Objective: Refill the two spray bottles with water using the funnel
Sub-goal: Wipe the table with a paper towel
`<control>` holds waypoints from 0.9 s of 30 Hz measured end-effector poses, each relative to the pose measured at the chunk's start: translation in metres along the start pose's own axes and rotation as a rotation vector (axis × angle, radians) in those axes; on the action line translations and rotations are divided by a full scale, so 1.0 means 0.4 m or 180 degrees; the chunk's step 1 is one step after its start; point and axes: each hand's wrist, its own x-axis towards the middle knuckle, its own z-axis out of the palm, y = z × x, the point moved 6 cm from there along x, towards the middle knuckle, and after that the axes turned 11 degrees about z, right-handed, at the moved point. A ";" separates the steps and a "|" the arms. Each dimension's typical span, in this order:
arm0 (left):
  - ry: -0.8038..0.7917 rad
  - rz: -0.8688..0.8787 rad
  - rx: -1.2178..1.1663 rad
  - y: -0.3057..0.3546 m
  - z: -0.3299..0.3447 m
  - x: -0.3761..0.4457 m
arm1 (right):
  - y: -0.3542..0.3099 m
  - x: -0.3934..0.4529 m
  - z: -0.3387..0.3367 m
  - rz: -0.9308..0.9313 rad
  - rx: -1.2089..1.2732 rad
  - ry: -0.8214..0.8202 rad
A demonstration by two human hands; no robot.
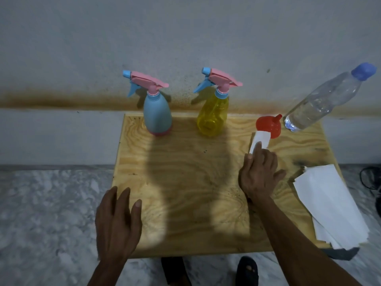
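Observation:
A blue spray bottle [157, 112] and a yellow spray bottle [213, 114] stand upright at the back of the wooden board [185, 182], both with pink-and-blue trigger heads on. A red funnel [270, 124] lies on its side at the back right. Beside it stands a clear water bottle [321, 102] with a blue cap. My right hand [258, 174] presses a folded white tissue [260, 140] flat on the board, just in front of the funnel. My left hand [117, 221] rests with straight fingers on the board's front left edge, holding nothing.
A stack of white paper sheets [329, 205] lies on the board's right front corner. The board sits on a marbled floor [51, 213] against a stained wall. Two dark sandalled feet [208, 271] show below the front edge. A black cable [371, 178] lies at far right.

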 end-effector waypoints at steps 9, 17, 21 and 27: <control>-0.0293 -0.0069 0.0287 0.000 0.026 -0.015 | -0.084 -0.061 0.050 -0.0517 -0.0321 -0.0616; -0.0529 -0.0061 0.0449 -0.011 0.050 -0.021 | -0.290 -0.223 0.145 -0.0963 -0.0520 -0.0854; -0.0568 -0.0015 0.0472 -0.012 0.051 -0.019 | -0.393 -0.317 0.174 -0.1447 -0.0466 -0.0921; -0.0511 -0.0012 0.0450 -0.010 0.051 -0.022 | -0.439 -0.469 0.222 -0.2376 -0.0563 -0.1135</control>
